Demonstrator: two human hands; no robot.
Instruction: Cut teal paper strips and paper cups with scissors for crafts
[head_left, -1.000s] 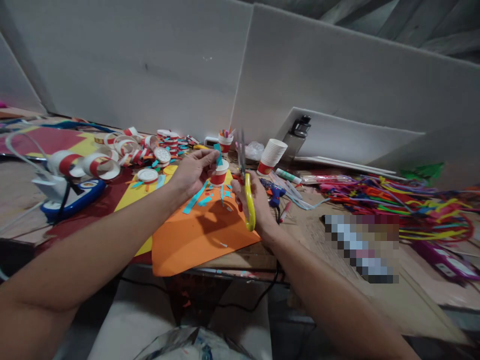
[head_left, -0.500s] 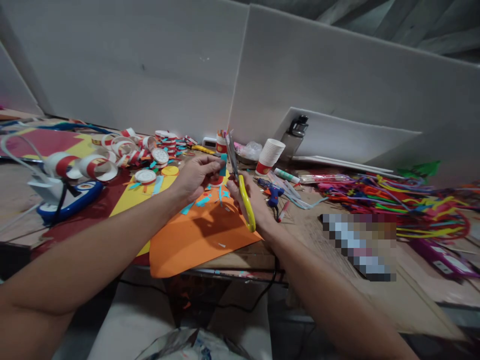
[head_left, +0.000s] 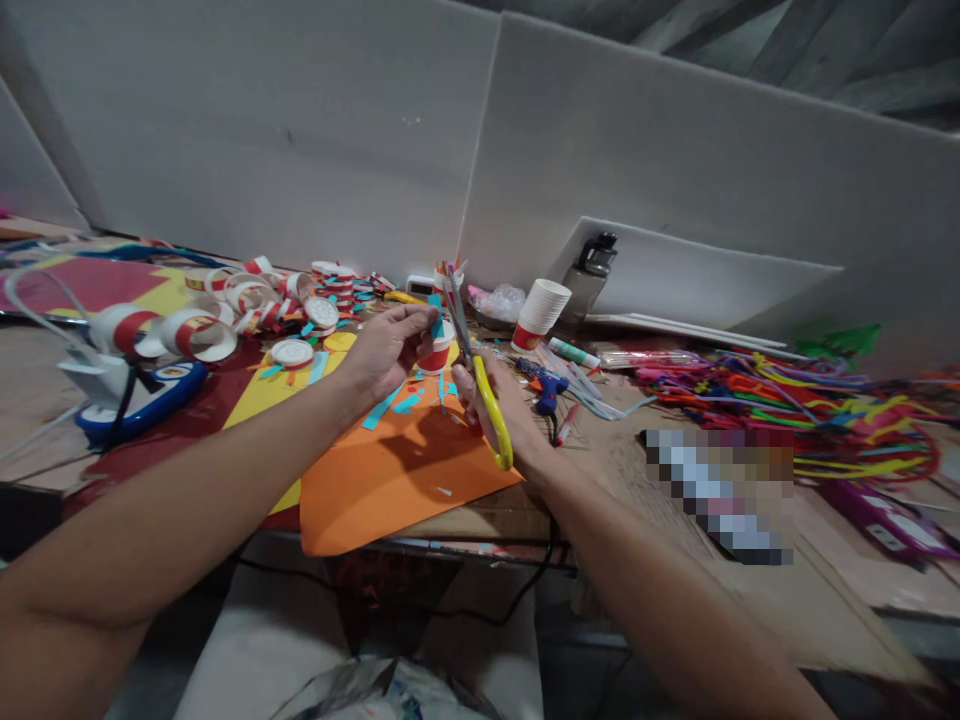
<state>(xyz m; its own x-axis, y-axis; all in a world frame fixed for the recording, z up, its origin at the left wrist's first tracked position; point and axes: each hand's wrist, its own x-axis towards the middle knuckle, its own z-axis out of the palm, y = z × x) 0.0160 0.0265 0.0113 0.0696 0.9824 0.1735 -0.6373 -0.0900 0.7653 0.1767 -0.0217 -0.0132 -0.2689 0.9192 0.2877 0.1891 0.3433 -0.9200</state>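
My left hand (head_left: 386,347) pinches a small teal paper strip (head_left: 436,318) between thumb and fingers, above an orange sheet (head_left: 397,470). My right hand (head_left: 499,405) grips yellow-handled scissors (head_left: 487,400), blades pointing up and leaning left toward the teal strip. A cut red and white paper cup (head_left: 436,352) stands just behind the strip. Loose teal strips (head_left: 390,402) lie on the orange sheet under my hands.
Cut red and white cup rings (head_left: 202,335) litter the left on yellow and red sheets. A stack of paper cups (head_left: 540,312), a blue glue gun (head_left: 547,383), a glue stick (head_left: 577,352) and a heap of coloured pipe cleaners (head_left: 810,410) lie right. White boards stand behind.
The scissors have tilted from upright to leaning left, toward the teal strip. My left hand stays at about the same place with the strip.
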